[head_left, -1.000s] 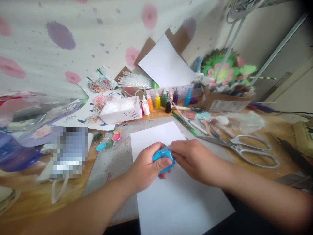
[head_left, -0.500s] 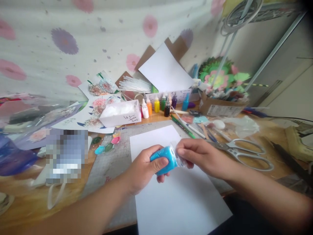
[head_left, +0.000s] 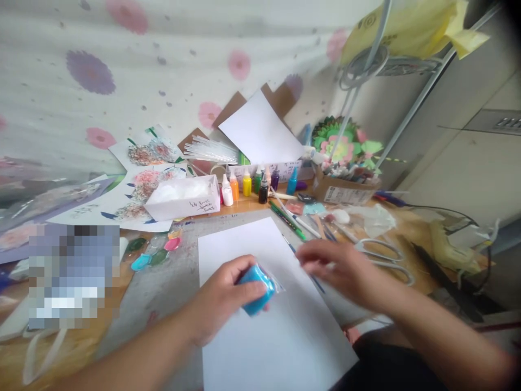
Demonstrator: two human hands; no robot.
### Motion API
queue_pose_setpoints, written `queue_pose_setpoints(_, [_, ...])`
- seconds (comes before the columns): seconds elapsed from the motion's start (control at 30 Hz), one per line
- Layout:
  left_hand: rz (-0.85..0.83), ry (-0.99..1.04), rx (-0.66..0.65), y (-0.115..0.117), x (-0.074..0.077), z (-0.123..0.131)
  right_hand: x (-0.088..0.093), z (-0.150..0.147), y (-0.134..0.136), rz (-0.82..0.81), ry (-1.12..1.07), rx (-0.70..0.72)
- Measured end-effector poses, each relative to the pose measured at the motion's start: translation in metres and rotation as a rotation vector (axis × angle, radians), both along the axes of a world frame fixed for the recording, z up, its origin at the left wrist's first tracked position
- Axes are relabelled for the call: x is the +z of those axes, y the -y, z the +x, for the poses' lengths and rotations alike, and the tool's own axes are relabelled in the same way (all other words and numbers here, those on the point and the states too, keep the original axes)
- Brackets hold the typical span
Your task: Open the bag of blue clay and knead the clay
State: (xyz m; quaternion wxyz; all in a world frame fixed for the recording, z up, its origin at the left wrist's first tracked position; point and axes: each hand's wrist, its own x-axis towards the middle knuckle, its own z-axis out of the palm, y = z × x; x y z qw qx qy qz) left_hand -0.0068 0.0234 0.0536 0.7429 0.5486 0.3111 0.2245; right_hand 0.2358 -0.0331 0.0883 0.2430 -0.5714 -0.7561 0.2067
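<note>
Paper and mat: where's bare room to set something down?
The white paper is bare below the left hand; the grey mat is mostly bare between paper and coloured blobs. Crowded: the back, around bottles and white box.

The location is a craft workspace. Indicators: a brown wooden surface (head_left: 426, 279), small coloured plastic squeeze bottles (head_left: 264, 193), silver metal scissors (head_left: 382, 242), green-and-pink layered flowers (head_left: 337, 147), and a white flower-printed fabric backdrop (head_left: 163, 70).

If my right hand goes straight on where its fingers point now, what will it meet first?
Your right hand would probably meet the bright-blue block in clear plastic film, held in your left hand; depth is unclear, so it could pass above.
</note>
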Motion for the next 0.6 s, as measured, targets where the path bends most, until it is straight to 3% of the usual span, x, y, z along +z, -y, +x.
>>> queue_pose_setpoints(0.07, [-0.023, 0.033, 0.079, -0.001, 0.004, -0.001, -0.003, 0.046, 0.009, 0.078, 0.281, -0.232])
queue_pose_setpoints(0.17, [-0.054, 0.114, 0.15, -0.003, 0.009, -0.002, -0.024, 0.111, 0.024, 0.094, 0.423, -0.384])
queue_pose_setpoints(0.33, [-0.076, 0.172, 0.197, -0.004, 0.008, -0.002, -0.077, 0.173, 0.036, 0.081, 0.599, -0.322])
queue_pose_setpoints(0.43, [-0.077, 0.168, 0.24, -0.003, 0.006, -0.001, -0.085, 0.177, 0.035, 0.146, 0.692, -0.275])
queue_pose_setpoints(0.6, [-0.06, 0.139, 0.3, 0.0, 0.007, 0.0, -0.053, 0.116, 0.026, 0.474, 0.626, -0.285])
